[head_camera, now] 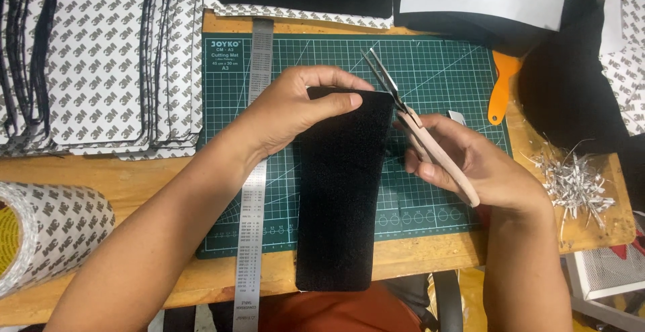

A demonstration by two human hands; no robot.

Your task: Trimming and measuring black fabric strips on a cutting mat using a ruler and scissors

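Here, over a wooden desk [134,171] spread with a green cutting mat [443,76], I see my left hand [295,107] pinching the top edge of a long black fabric strip [339,191], thumb over its corner. My right hand [470,164] has its grip closed around the pale handles of scissors [410,117], blades parted at the strip's upper right corner. A steel ruler [254,191] lies beside the strip (partly under my forearm). Stacked printed backing sheets [101,56] crowd the left, a tape roll [47,231] sits nearer, an orange scraper [500,87] and paper trimmings [574,181] lie right.
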